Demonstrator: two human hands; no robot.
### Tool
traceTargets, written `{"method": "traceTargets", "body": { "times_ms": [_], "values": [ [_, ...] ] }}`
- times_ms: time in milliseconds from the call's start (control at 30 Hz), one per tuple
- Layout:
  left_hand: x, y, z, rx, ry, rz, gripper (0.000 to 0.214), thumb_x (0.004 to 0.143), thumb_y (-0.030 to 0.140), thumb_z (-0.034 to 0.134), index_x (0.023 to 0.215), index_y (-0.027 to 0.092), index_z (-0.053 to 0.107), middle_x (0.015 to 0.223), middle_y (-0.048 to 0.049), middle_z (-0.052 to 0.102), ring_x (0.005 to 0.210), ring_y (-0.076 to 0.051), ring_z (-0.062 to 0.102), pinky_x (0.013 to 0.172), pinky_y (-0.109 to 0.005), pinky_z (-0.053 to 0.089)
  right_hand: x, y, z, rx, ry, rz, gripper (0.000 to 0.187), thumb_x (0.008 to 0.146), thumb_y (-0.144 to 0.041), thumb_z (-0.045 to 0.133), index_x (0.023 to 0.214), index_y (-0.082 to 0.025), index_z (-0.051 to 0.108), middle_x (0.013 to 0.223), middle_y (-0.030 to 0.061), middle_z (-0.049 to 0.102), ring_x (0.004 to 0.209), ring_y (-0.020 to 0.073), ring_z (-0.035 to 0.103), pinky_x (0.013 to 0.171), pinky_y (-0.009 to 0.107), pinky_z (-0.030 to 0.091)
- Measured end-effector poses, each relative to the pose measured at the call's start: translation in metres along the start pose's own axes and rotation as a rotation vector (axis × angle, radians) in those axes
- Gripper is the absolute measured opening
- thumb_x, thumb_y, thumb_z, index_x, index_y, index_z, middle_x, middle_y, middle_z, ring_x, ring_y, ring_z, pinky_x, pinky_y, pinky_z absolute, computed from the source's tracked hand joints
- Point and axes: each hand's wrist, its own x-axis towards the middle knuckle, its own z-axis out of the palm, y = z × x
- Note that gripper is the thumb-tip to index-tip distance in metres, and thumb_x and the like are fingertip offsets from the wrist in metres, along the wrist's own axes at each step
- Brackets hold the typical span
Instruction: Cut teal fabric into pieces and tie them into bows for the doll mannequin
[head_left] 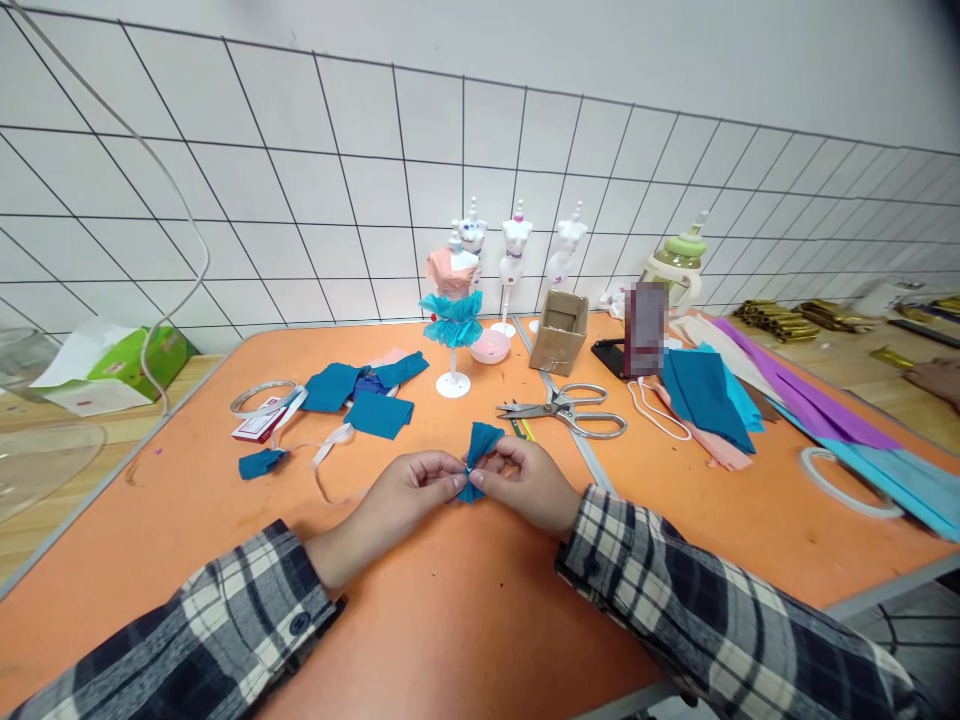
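While fingers pinch blue piece, red-white card seems illegibly printed.

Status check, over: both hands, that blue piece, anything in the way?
Left hand and right hand both pinching. Blue gathered piece nipped at its middle, far end fanned. Scissors lying beyond right hand, not blocking.

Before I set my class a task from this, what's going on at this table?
A person's left hand and right hand pinch a small blue piece between them, gathered at the middle. Beyond them, a small dress form in pink and turquoise stands upright on the orange table. Flat blue pieces lie to its left, and scissors rest to its right.
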Motion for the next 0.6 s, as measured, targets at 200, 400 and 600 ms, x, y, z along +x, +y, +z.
{"method": "traceTargets", "body": {
  "times_ms": [200, 400, 600],
  "values": [
    [-0.001, 0.001, -0.003, 0.005, -0.108, 0.017, 0.026, 0.082, 0.04, 0.064, 0.084, 0.016, 0.073, 0.081, -0.0036, 0.073, 0.074, -0.016, 0.062, 0.073, -0.027, 0.047, 0.003, 0.003, -0.006, 0.096, -0.085, 0.095, 0.036, 0.075, -0.049, 0.068, 0.086, -0.015, 0.065, 0.071, 0.0013, 0.06, 0.063, 0.0119, 0.055, 0.061, 0.026, 0.048],
    [-0.001, 0.006, -0.003, 0.019, 0.06, 0.031, 0.025, 0.083, 0.04, 0.062, 0.083, 0.017, 0.072, 0.082, -0.0029, 0.073, 0.077, -0.018, 0.062, 0.075, -0.027, 0.047, 0.001, -0.007, -0.007, 0.151, -0.105, 0.157, 0.041, 0.075, -0.053, 0.066, 0.096, -0.018, 0.06, 0.084, 0.0017, 0.059, 0.063, 0.0107, 0.054, 0.051, 0.023, 0.049],
    [-0.001, 0.005, -0.001, 0.165, 0.119, 0.073, 0.026, 0.083, 0.041, 0.06, 0.084, 0.02, 0.075, 0.087, -0.0046, 0.075, 0.085, -0.022, 0.066, 0.081, -0.031, 0.05, 0.003, -0.001, 0.001, 0.142, -0.037, 0.21, 0.031, 0.068, -0.036, 0.073, 0.09, -0.018, 0.059, 0.07, -0.0017, 0.06, 0.058, 0.0097, 0.054, 0.053, 0.022, 0.045]
  ]
}}
